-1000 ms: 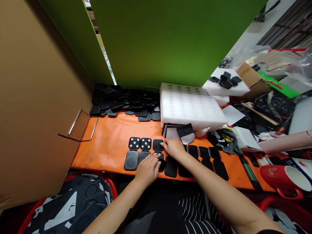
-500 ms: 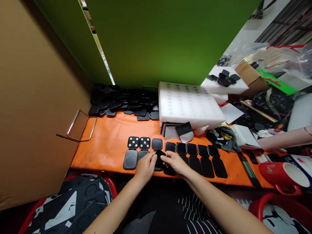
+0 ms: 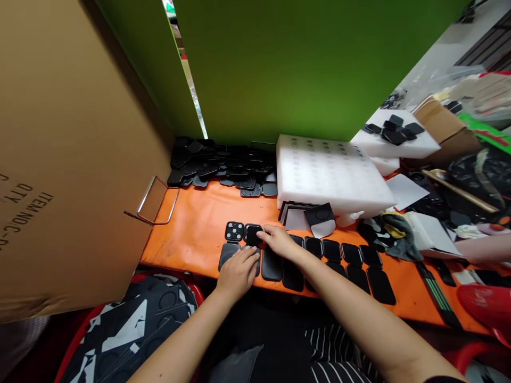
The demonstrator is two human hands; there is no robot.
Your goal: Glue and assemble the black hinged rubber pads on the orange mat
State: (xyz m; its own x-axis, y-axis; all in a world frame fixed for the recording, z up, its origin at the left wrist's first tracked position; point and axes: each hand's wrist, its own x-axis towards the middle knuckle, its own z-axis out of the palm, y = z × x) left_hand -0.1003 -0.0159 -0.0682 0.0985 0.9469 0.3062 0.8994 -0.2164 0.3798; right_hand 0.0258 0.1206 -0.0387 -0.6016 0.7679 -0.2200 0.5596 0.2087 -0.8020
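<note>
On the orange table (image 3: pixel 199 213) lies a row of black folding pieces, each a small square panel joined to a larger one. My right hand (image 3: pixel 279 243) pinches a small black square pad (image 3: pixel 253 235) over the second square from the left. Resting on the larger panel below it, my left hand (image 3: pixel 238 271) has its fingers spread and holds nothing. The leftmost square (image 3: pixel 234 231) shows several pale round dots. To the right, further pieces (image 3: pixel 351 254) have plain black faces, some partly hidden by my right forearm.
A heap of black pieces (image 3: pixel 219 162) lies at the back left, beside a white foam block (image 3: pixel 331 173). A metal wire stand (image 3: pixel 157 205) is at the left edge. Black cards (image 3: pixel 321 217), a small white bottle (image 3: pixel 349 218) and a grey cloth (image 3: pixel 399 244) lie right of centre.
My hands have separated. My right hand has moved the small pad to the second square from the left. My left hand has let go and lowered onto the panel. The view has shifted left.
</note>
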